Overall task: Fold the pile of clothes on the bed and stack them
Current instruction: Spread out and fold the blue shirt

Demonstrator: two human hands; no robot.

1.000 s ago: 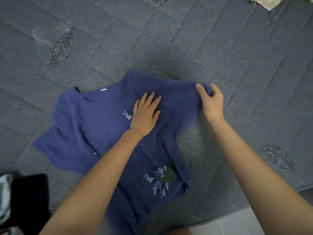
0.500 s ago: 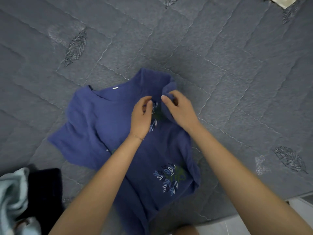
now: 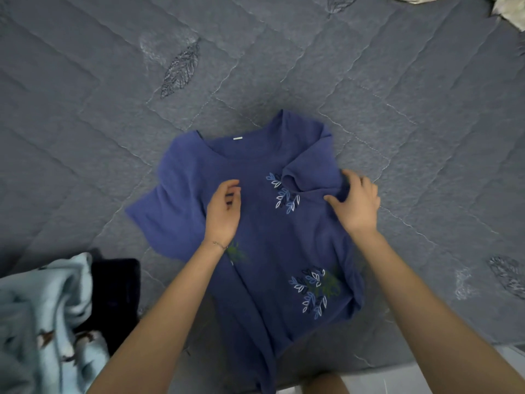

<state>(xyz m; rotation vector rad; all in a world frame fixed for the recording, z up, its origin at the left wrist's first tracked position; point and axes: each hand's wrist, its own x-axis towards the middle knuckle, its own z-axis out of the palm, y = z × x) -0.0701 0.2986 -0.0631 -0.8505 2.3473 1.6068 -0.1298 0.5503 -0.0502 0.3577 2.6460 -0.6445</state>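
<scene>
1. On the bed (image 3: 113, 109), grey quilted cover with stitched leaf motifs, a blue shirt (image 3: 270, 237) lies flat, front up, neck away from the person, hem toward the near edge.
2. Shirt: short sleeves, white label (image 3: 238, 137) inside the neck, leaf prints on chest (image 3: 284, 194) and near the hem (image 3: 312, 291).
3. Right sleeve (image 3: 309, 172) is folded inward over the chest, its cuff opening just beside the chest print. The other sleeve (image 3: 159, 211) is spread out flat on the bed.
4. Right side of the shirt is doubled in along a fold that runs from the shoulder down toward the hem. The hem end is rumpled.
5. Left hand (image 3: 223, 214) is over the shirt's middle, palm partly up, fingers loosely curled, grip released, nothing in it. Cannot tell if it touches the cloth. Thin bracelet (image 3: 218, 245) on the wrist.
6. Right hand (image 3: 356, 206) is at the folded right edge, below the sleeve. Thumb lies on top of the cloth and fingers curl over the edge, so the grip is grasping the shirt at the fold.
7. Both forearms come in from the bottom, bare.
8. Bottom left: light blue cloth (image 3: 42, 308) with small brown figures, crumpled, touching a dark garment (image 3: 116, 285) beside it. Both are near the spread sleeve, apart from it.
9. Top right corner: pale cloth (image 3: 508, 9), mostly cut off, well apart from the shirt.
10. Bottom right: strip of pale floor (image 3: 397, 379) past the bed's edge.
</scene>
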